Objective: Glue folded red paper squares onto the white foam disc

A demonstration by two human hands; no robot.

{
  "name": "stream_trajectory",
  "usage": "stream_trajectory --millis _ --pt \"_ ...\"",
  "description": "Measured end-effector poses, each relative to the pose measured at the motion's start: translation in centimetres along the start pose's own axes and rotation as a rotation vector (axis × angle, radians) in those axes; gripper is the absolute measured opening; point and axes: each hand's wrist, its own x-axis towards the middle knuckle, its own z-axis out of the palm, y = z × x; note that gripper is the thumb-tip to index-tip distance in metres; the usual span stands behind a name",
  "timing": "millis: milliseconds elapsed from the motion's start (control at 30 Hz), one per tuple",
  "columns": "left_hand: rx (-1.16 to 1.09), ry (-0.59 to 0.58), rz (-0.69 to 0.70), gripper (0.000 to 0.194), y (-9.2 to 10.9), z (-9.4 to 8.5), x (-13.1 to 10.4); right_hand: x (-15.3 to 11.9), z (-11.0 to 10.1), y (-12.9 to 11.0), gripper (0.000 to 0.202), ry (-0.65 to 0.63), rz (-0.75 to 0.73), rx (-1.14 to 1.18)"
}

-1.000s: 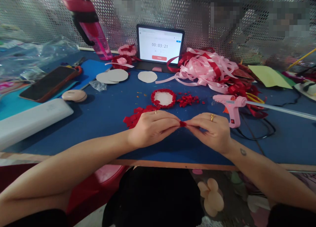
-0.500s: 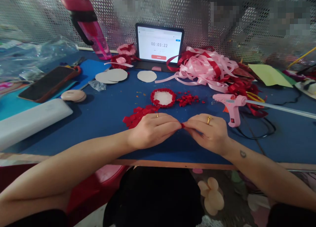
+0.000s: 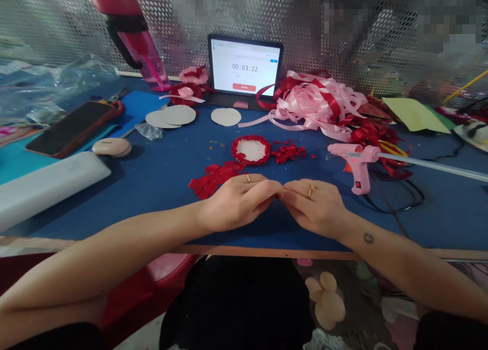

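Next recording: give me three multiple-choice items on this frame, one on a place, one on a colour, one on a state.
1. Where does the glue gun lie?
A. right of the right hand
B. on the phone
C. behind the tablet

2. What colour is the rim of the round disc beyond the hands?
A. green
B. red
C. yellow

3. How do the left hand and right hand stand?
A. wide apart
B. fingertips together above the blue table
C. one holds the bottle

Answers:
1 A, it lies on the table, to the right of that hand.
2 B, red pieces ring its white middle.
3 B, the fingertips meet in a pinch; what they hold is hidden.
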Motion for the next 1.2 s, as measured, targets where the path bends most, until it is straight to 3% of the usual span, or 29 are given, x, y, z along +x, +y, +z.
stream_trajectory --millis 267,567,833,1200 --pt "-0.021 -0.096 -0.076 0.021 0.5 0.2 -0.1 0.1 0.6 -0.6 0.018 -0.030 -0.076 -0.073" --pt "-0.016 -0.066 -0.107 0.019 0.5 0.1 0.0 0.2 0.7 -0.5 0.017 -0.024 -0.052 -0.056" --pt "-0.012 -0.156 -0.147 0.020 0.1 0.1 -0.1 0.1 0.9 0.0 0.015 -0.047 -0.027 -0.043" --pt "-0.076 -0.084 -0.212 0.024 0.5 0.4 0.0 0.3 1.4 -0.6 0.017 -0.008 -0.014 -0.029"
